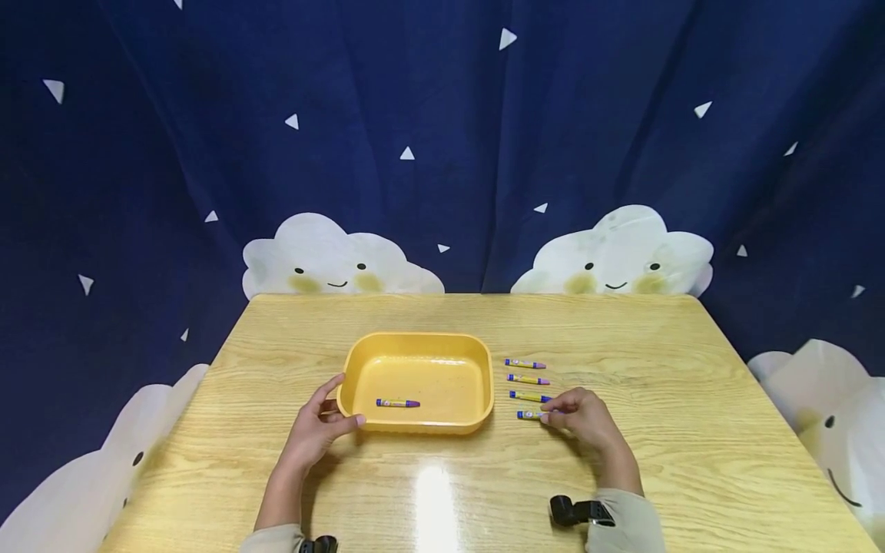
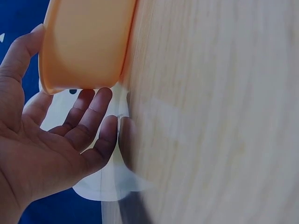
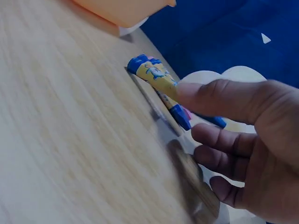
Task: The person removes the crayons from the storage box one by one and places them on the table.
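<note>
My left hand (image 1: 316,432) grips the near left corner of a yellow plastic tray (image 1: 477,361), thumb at its front rim. In the left wrist view, the other fingertips (image 2: 103,95) come up against the tray's end wall. Inside the tray lies a purple crayon (image 1: 397,403). Right of the tray, my right hand (image 1: 588,420) pinches the nearest crayon (image 1: 528,415) of a column. This crayon (image 3: 152,74) has a yellow printed wrapper with a blue end in the right wrist view; the thumb covers its other end.
Beyond the pinched crayon lie a blue crayon (image 1: 529,397), a pinkish one (image 1: 528,379) and a purplish one (image 1: 525,363), roughly parallel. The wooden table (image 1: 622,330) ends at a dark blue curtain (image 1: 442,100) with white clouds and triangles.
</note>
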Tool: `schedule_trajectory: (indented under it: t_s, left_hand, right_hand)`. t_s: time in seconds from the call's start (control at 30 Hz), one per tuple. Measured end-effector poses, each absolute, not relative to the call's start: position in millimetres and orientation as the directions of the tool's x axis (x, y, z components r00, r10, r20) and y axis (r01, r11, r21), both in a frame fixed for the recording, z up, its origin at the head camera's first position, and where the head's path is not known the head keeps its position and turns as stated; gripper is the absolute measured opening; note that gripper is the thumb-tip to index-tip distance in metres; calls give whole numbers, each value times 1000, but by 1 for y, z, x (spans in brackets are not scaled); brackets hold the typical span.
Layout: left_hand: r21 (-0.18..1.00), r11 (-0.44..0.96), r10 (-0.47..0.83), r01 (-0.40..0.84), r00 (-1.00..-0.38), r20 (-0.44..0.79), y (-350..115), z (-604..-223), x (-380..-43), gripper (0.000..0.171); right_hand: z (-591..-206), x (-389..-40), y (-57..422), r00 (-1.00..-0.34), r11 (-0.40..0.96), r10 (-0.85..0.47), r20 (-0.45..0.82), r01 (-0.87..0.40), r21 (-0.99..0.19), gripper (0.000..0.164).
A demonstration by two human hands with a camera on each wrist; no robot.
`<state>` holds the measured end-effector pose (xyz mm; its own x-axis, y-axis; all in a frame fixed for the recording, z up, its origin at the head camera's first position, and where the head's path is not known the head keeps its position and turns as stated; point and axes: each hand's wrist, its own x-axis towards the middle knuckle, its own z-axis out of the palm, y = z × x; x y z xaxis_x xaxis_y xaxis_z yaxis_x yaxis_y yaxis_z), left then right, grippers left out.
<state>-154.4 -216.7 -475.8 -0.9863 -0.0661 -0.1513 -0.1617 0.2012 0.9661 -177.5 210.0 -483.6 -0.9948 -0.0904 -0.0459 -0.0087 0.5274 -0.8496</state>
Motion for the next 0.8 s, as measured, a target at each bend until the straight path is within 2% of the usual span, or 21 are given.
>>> schedule_trajectory:
  t_s: [0.13,0.33,0.53,0.8]
  left_hand:
    - [967,200,-63,-157,-987,-147,-217,-475,-154,80]
    - [966,209,-62,-153,-988,-143,-217,-475,-155,80]
    - [967,206,-66,-148,-988,-138,-216,-473,-155,79]
    - [971,187,-55,-148,-989,-140,-215,-475,-155,80]
  right_hand:
    - [-487,-180,204,-995,563,-98,-23,-36,-825,9]
    - [-489,-180,198,-997,611,-46,-55,15,-792,7]
    - [-487,-180,196,-998,589,-39,-55,21,-808,7]
    - [-448,-179,201,-995,681,-85,-56,-17,-732,17]
